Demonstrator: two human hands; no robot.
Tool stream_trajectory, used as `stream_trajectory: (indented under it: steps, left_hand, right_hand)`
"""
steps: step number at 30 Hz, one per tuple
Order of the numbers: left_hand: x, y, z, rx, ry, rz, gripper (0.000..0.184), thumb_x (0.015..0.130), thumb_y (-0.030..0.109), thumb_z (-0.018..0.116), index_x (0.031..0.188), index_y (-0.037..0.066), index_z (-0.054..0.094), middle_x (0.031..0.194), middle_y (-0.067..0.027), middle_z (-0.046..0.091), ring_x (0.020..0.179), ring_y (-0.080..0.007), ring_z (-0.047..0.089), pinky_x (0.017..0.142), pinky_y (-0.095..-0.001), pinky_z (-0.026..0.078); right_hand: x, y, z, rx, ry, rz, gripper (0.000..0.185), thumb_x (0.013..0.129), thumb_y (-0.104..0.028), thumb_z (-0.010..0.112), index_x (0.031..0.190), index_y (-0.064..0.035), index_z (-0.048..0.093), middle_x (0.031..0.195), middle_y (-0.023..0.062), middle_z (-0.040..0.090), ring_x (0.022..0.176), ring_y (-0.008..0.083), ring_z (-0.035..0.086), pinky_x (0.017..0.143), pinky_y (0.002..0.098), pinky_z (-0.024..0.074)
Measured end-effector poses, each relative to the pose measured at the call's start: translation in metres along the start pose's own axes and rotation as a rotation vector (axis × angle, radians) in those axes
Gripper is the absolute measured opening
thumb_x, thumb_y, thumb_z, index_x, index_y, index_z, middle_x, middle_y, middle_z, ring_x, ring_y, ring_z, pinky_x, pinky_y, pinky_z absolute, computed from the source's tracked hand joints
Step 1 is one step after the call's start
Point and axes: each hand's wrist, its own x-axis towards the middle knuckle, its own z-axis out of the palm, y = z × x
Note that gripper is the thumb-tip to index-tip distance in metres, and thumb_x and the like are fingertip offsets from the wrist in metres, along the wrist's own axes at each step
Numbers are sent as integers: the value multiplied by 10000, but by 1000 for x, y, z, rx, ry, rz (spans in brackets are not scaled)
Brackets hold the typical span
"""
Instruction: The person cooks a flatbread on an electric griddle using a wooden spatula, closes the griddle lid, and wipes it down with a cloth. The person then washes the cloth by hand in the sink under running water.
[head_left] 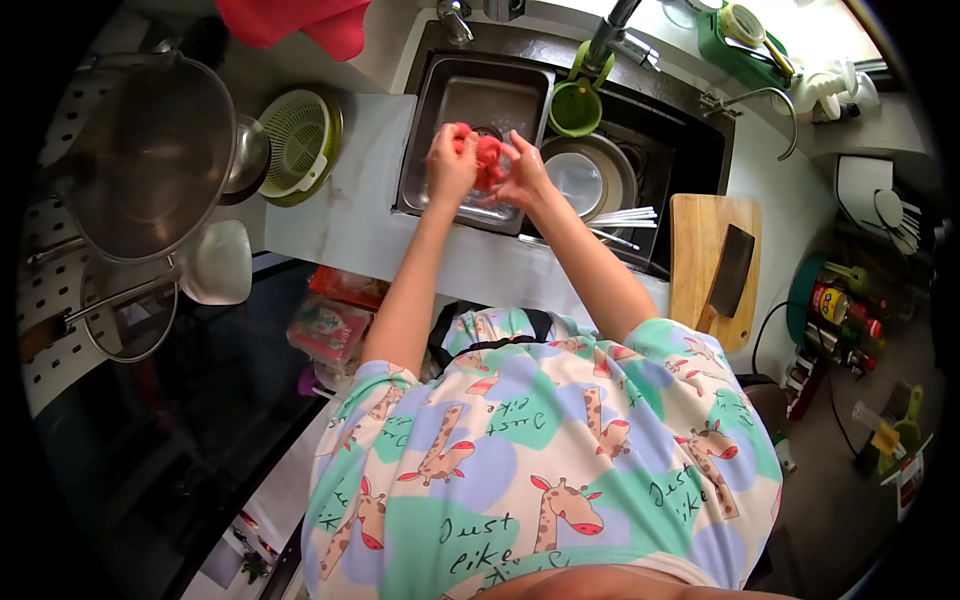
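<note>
Over the left basin of the sink (427,120), my left hand (452,168) is closed around a crumpled red cloth (488,160), which looks wet. My right hand (526,175) is close beside the cloth on its right, palm turned toward it, with thumb and fingers apart. Whether its fingertips touch the cloth is hard to tell. Beneath both hands lies the drain, partly hidden by them and the cloth.
The right basin holds a green cup (575,108), a pale bowl (572,183) and several white sticks (625,217). A cleaver (731,270) rests on a wooden cutting board (690,230). Green colanders (296,145) stand left; pans hang on a perforated rack.
</note>
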Motion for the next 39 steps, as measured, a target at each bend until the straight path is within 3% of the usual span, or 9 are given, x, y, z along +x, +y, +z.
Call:
stream_trajectory:
  steps: [4, 9, 12, 14, 19, 20, 27, 34, 39]
  left_hand:
    - [-38, 58, 16, 365, -3, 381, 177, 887, 222, 634, 980, 81, 583, 920, -122, 598, 873, -346, 570, 789, -450, 465]
    - [-63, 75, 26, 313, -68, 404, 242, 871, 324, 641, 828, 86, 643, 849, -142, 645, 824, -363, 615, 707, -466, 485]
    - [-20, 41, 20, 230, -62, 104, 313, 878, 351, 635, 754, 66, 665, 781, -168, 658, 747, -377, 636, 673, -469, 498]
    - [12, 9, 18, 188, -40, -82, 368, 885, 373, 617, 713, 54, 676, 748, -194, 660, 715, -396, 651, 645, -478, 504]
    - [-7, 4, 19, 226, -61, 41, 228, 822, 294, 632, 784, 96, 740, 861, -190, 709, 843, -400, 680, 757, -481, 544]
    - [-9, -6, 18, 211, -69, 68, 226, 830, 289, 632, 807, 93, 742, 883, -191, 710, 860, -398, 679, 770, -476, 543]
    - [46, -20, 1, 77, -12, -185, 348, 859, 353, 583, 733, 53, 705, 769, -205, 668, 762, -404, 669, 669, -460, 529]
    - [8, 3, 13, -18, 4, 298, 256, 849, 246, 589, 687, 71, 681, 753, -180, 661, 738, -378, 659, 662, -445, 519]
    - [49, -43, 21, 85, 7, 203, 285, 864, 284, 618, 681, 66, 607, 797, -144, 653, 752, -377, 640, 667, -483, 504]
  right_hand:
    - [82, 26, -40, 394, -1114, -119, 502, 975, -560, 437, 993, -115, 669, 1122, 156, 645, 1095, 345, 587, 994, 544, 440]
    - [61, 4, -23, 147, -1060, 189, 437, 1006, -464, 425, 926, -85, 626, 990, 105, 659, 893, 285, 637, 836, 442, 532]
    - [106, 46, -57, 331, -841, -379, 365, 1032, -370, 394, 979, -83, 615, 993, 90, 664, 858, 256, 670, 811, 429, 565]
    - [27, 36, 2, 96, -200, -178, 304, 1024, -313, 422, 995, -82, 618, 996, 92, 671, 879, 245, 674, 814, 402, 571]
    - [106, 39, -36, 251, -939, -407, 388, 1011, -352, 436, 668, -193, 522, 629, -17, 557, 558, 148, 535, 536, 316, 444]
    - [83, 22, -18, 115, -279, -330, 446, 1007, -374, 441, 586, -227, 425, 522, -54, 420, 479, 136, 410, 489, 299, 346]
    - [49, 36, 30, 101, -360, -248, 317, 995, -277, 408, 994, -40, 618, 1024, 96, 679, 911, 235, 664, 860, 398, 540]
    - [125, 24, -50, 177, -847, -414, 295, 1002, -368, 476, 805, -161, 548, 762, -13, 533, 708, 138, 512, 700, 309, 480]
    - [55, 18, 8, 19, -99, -413, 238, 977, -330, 594, 983, -93, 617, 912, 38, 666, 799, 164, 660, 765, 325, 546]
